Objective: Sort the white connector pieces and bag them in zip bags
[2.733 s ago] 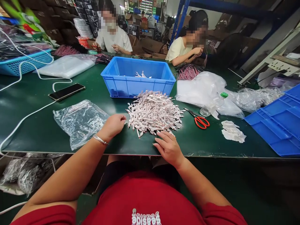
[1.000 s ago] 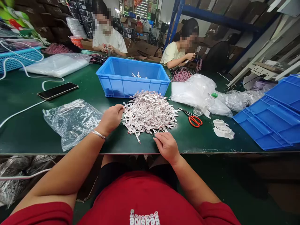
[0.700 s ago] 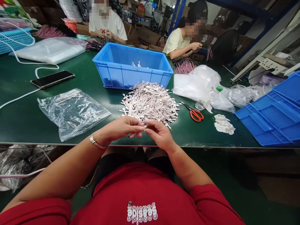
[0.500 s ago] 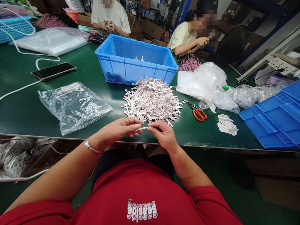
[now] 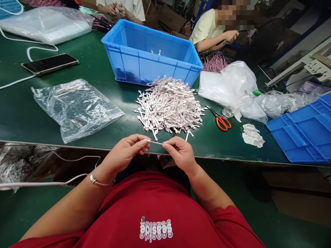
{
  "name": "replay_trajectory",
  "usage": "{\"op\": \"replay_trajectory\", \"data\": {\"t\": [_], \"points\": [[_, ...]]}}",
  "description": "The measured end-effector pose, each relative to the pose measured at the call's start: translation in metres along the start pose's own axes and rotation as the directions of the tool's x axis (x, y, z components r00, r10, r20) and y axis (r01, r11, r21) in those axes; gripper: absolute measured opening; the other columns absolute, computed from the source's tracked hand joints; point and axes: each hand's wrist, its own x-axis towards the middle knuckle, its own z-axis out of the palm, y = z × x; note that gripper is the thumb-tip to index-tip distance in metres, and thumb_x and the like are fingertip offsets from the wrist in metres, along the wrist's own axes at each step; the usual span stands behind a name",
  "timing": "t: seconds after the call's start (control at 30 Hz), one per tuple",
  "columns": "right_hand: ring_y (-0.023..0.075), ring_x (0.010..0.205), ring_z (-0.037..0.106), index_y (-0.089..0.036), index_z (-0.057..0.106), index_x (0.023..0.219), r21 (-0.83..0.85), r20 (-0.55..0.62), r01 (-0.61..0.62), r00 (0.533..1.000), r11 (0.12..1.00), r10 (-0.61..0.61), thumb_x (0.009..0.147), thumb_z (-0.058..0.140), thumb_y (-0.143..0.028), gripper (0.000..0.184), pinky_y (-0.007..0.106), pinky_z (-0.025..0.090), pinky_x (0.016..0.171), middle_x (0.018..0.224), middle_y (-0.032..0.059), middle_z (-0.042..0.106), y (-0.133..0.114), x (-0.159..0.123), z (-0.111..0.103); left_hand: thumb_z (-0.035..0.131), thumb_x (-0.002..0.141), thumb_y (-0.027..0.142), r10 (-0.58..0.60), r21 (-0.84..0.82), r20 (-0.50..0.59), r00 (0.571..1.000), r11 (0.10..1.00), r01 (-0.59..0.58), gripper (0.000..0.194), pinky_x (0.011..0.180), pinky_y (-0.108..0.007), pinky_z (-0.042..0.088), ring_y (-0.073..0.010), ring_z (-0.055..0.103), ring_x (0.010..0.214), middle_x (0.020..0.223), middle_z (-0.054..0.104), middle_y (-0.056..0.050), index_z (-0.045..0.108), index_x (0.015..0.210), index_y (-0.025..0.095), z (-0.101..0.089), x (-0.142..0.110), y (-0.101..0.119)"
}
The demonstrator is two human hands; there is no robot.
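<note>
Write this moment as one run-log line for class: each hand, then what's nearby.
left hand: pinches thin pink strip | right hand: pinches same strip | nearby: pile of pink-white strips, blue plastic crate

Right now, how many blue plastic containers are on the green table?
3: a blue plastic crate mid-table, a blue divided tray at right, a blue mesh basket top left; more may be out of view.

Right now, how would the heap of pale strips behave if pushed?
The heap would probably slide and spread easily, its strips lying loose and criss-crossed. The strip pinched by the left hand and right hand looks thin, so probably bendy and light.
</note>
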Motion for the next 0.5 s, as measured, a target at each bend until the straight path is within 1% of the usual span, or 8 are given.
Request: {"op": "replay_trajectory", "data": {"t": [0.1,0.13,0.2,0.27,0.3,0.33,0.4,0.5], "points": [[0.0113,0.068,0.059,-0.018,0.067,0.081,-0.052,0.246,0.085,0.967,0.995,-0.070,0.090,0.055,-0.037,0.024,0.023,0.047,0.066,0.073,0.0015,0.065,-0.007,0.005,0.005,0.073,0.071,0.030,-0.033,-0.256,-0.127,0.991,0.967,0.000,0.017,0.060,-0.019,0.048,-0.0101,0.058,0.064,0.069,0.064,-0.001,0.065,0.073,0.015,-0.001,-0.004,-0.005],[0.0118,0.070,0.059,-0.018,0.067,0.081,-0.097,0.283,0.103,0.956,0.990,-0.072,0.090,0.054,-0.040,0.027,0.024,0.047,0.067,0.074,0.0018,0.065,-0.007,0.008,0.008,0.071,0.071,0.027,-0.059,-0.328,-0.166,0.984,0.945,0.001,0.014,0.064,-0.022,0.050,-0.0116,0.061,0.067,0.072,0.065,-0.001,0.063,0.072,0.016,-0.002,-0.005,-0.005],[0.0153,0.077,0.058,-0.018,0.065,0.083,-0.286,0.234,0.099,0.972,0.953,-0.031,0.089,0.055,-0.043,0.028,0.028,0.046,0.074,0.079,0.0043,0.066,-0.006,0.017,0.016,0.064,0.073,0.023,-0.113,-0.433,-0.211,0.971,0.902,0.011,0.009,0.071,-0.028,0.053,-0.0151,0.064,0.073,0.076,0.067,-0.002,0.059,0.070,0.017,-0.003,-0.007,-0.003],[0.0208,0.086,0.056,-0.017,0.063,0.084,-0.521,0.125,0.036,0.992,0.853,0.035,0.086,0.059,-0.042,0.026,0.033,0.044,0.081,0.086,0.0084,0.064,-0.001,0.027,0.026,0.057,0.075,0.020,-0.183,-0.504,-0.207,0.961,0.862,0.056,0.005,0.074,-0.033,0.055,-0.0163,0.065,0.073,0.076,0.067,-0.003,0.056,0.071,0.017,-0.004,-0.008,0.000],[0.0230,0.089,0.054,-0.016,0.062,0.085,-0.606,0.102,0.009,0.993,0.795,0.066,0.086,0.061,-0.040,0.024,0.036,0.043,0.083,0.089,0.0101,0.063,0.002,0.031,0.030,0.054,0.076,0.019,-0.224,-0.532,-0.199,0.954,0.842,0.087,0.005,0.074,-0.033,0.055,-0.0153,0.064,0.070,0.074,0.066,-0.003,0.056,0.071,0.017,-0.005,-0.009,0.002],[0.0243,0.090,0.053,-0.016,0.061,0.084,-0.661,0.100,-0.007,0.990,0.751,0.098,0.086,0.061,-0.037,0.021,0.037,0.042,0.083,0.090,0.0109,0.062,0.005,0.034,0.034,0.054,0.076,0.018,-0.261,-0.552,-0.184,0.948,0.825,0.120,0.004,0.070,-0.031,0.056,-0.0134,0.062,0.066,0.071,0.063,-0.002,0.055,0.072,0.017,-0.004,-0.010,0.004],[0.0244,0.088,0.051,-0.017,0.058,0.081,-0.707,0.105,-0.022,0.985,0.707,0.136,0.088,0.058,-0.030,0.015,0.037,0.042,0.080,0.088,0.0105,0.060,0.011,0.036,0.037,0.058,0.075,0.017,-0.299,-0.553,-0.144,0.943,0.815,0.174,0.004,0.054,-0.021,0.051,-0.0093,0.056,0.057,0.067,0.057,0.000,0.054,0.073,0.016,-0.003,-0.011,0.005],[0.0236,0.084,0.049,-0.019,0.056,0.078,-0.726,0.066,-0.026,0.992,0.687,0.107,0.092,0.051,-0.026,0.016,0.036,0.039,0.077,0.084,0.0094,0.058,0.017,0.030,0.027,0.071,0.068,0.018,-0.233,-0.447,-0.102,0.967,0.879,0.165,0.018,0.036,-0.012,0.029,-0.0053,0.045,0.051,0.067,0.051,0.001,0.055,0.075,0.015,-0.001,-0.014,0.003]]}}
